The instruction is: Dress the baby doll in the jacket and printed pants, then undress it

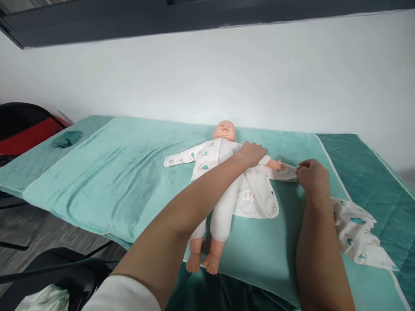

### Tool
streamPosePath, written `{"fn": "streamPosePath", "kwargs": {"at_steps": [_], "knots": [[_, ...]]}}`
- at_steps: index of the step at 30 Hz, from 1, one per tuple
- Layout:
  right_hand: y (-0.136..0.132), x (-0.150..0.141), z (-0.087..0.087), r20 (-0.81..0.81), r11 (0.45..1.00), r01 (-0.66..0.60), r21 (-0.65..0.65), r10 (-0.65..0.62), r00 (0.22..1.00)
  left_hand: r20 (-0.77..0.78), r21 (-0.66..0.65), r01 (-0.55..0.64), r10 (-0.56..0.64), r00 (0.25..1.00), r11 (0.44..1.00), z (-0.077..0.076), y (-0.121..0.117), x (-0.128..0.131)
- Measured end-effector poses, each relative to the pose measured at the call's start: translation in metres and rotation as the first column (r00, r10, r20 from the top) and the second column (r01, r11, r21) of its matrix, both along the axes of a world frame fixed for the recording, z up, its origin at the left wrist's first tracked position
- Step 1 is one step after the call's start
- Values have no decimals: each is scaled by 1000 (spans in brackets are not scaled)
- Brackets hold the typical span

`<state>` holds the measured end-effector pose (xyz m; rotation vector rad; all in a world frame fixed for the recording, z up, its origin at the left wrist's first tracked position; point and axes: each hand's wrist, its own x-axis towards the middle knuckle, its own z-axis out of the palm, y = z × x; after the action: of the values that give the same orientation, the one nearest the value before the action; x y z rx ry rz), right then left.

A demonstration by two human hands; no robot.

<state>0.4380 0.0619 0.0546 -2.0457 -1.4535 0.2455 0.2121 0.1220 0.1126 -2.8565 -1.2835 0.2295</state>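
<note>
A baby doll (221,209) in a white undersuit lies on its back, head toward the wall. A white printed baby jacket (256,196) is spread under it, one sleeve on the arm at the left. At the right, the doll's bare hand (275,165) sticks out over the jacket's other sleeve (285,174), which lies flat beside it. My left hand (253,153) is closed over the doll's upper arm near the shoulder, its fingertips partly hidden. With thumb and fingers, my right hand (313,176) pinches the cuff of that loose sleeve.
A crumpled printed baby garment (358,233) lies right of my right forearm. The green padded bed (97,185) stands against a white wall (194,82). A black chair (58,280) with cloth on it is at lower left; a red and black chair (29,129) stands beyond.
</note>
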Motion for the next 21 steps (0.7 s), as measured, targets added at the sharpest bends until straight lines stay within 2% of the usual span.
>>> {"fn": "streamPosePath", "kwargs": {"at_steps": [2, 4, 6, 8, 10, 13, 15, 18, 21], "knots": [[1, -4, 1, -15, 996, 1, -84, -2, 1000, 39, 47, -23, 22, 999, 999, 4, 7, -10], [2, -22, 3, -22, 993, -31, -117, 29, 999, 77, 69, -48, 43, 996, 996, 10, 10, -18], [2, -48, 3, -35, 982, -125, -139, 121, 992, 95, 71, -47, 40, 995, 996, 16, 9, -24], [-1, -72, 3, -93, 944, -265, -198, 251, 963, 96, 74, -39, 32, 995, 997, 19, 5, -27], [-5, -85, 2, -159, 907, -355, -228, 325, 932, 92, 73, -30, 24, 995, 997, 20, 1, -29], [-7, -77, 2, -248, 894, -391, -217, 337, 908, 114, 65, -37, 29, 993, 997, 22, -4, -33], [-5, -59, 4, -390, 922, -349, -167, 264, 882, 126, 63, -48, 40, 991, 997, 22, -7, -35], [-1, -37, 8, -648, 969, -236, -74, 134, 750, 85, 71, -53, 46, 995, 996, 23, -9, -36], [2, -29, 12, -753, 981, -189, 41, 155, 640, 40, 89, -49, 46, 998, 995, 23, -9, -37]]}}
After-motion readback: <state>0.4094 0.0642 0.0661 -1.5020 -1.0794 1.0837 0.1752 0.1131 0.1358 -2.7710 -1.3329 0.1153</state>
